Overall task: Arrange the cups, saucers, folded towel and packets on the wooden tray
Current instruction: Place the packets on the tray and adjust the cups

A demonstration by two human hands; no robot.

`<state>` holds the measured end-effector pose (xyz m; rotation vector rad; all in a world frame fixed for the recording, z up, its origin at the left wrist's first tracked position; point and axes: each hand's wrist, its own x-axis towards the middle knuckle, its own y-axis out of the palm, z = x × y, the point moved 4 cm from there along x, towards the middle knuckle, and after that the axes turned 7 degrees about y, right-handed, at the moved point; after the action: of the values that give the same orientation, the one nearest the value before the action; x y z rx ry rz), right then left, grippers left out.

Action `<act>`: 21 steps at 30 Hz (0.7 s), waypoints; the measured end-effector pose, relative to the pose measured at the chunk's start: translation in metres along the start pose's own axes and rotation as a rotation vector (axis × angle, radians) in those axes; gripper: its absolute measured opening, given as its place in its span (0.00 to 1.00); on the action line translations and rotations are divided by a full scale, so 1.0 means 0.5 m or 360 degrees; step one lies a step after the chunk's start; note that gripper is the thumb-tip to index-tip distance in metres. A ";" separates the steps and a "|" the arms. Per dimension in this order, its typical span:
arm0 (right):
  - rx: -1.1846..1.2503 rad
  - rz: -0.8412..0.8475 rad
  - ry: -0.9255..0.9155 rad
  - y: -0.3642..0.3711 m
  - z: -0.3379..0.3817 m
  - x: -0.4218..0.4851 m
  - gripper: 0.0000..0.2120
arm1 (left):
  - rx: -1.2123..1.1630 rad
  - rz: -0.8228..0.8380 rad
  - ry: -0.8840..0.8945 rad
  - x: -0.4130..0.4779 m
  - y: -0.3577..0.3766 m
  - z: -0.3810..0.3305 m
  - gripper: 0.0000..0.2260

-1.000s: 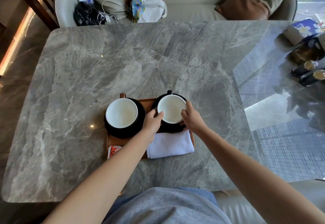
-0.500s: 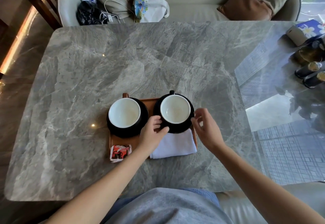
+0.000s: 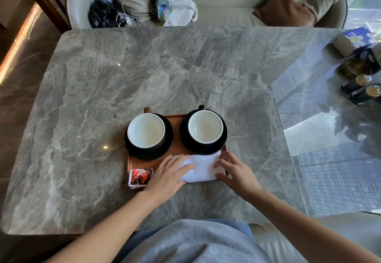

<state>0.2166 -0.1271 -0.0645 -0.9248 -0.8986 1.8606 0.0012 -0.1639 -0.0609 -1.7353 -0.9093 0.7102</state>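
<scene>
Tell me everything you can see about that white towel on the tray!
The folded towel is white, soft-looking cloth, folded into a flat rectangle. It lies on the near right part of the wooden tray, just on the near side of the right black saucer. The left hand rests its fingers on the towel's left end, and the right hand touches its right end.

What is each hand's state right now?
Left hand: open, fingers flat on the towel.
Right hand: open, fingers touching the towel's right edge.
</scene>
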 end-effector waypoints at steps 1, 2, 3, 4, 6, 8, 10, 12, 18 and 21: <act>-0.0002 0.0011 -0.0007 0.003 0.006 0.001 0.11 | 0.0008 -0.0010 0.0003 -0.006 0.000 0.004 0.23; -0.0005 0.0017 -0.0013 0.006 0.010 0.002 0.11 | 0.0007 -0.0011 -0.0002 -0.011 0.000 0.008 0.23; -0.0009 0.0017 -0.0016 0.009 0.013 0.002 0.11 | 0.0003 -0.0004 -0.0014 -0.015 0.000 0.011 0.23; -0.0009 0.0012 -0.0010 0.011 0.015 0.003 0.11 | 0.0001 0.0005 -0.0024 -0.017 0.001 0.013 0.23; -0.0007 0.0008 0.0014 0.014 0.018 0.001 0.12 | -0.0015 0.0022 -0.0035 -0.017 0.003 0.014 0.23; -0.0008 0.0011 0.0025 0.013 0.017 0.000 0.12 | -0.0030 0.0033 -0.0043 -0.015 0.003 0.014 0.23; -0.0005 0.0024 0.0024 0.011 0.018 0.001 0.12 | -0.0014 0.0029 -0.0032 -0.015 0.002 0.015 0.24; -0.0004 0.0040 0.0020 0.009 0.020 0.002 0.12 | -0.0014 0.0022 -0.0024 -0.015 0.002 0.016 0.24; -0.0015 0.0053 0.0032 0.005 0.023 0.001 0.12 | 0.0031 0.0053 -0.0001 -0.018 0.010 0.018 0.23; -0.0037 0.0060 0.0045 0.004 0.026 -0.002 0.12 | 0.0025 0.0107 0.0015 -0.024 0.022 0.020 0.22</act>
<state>0.2053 -0.1316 -0.0597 -0.9863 -0.8932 1.8678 -0.0108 -0.1709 -0.0738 -1.7605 -0.8398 0.7504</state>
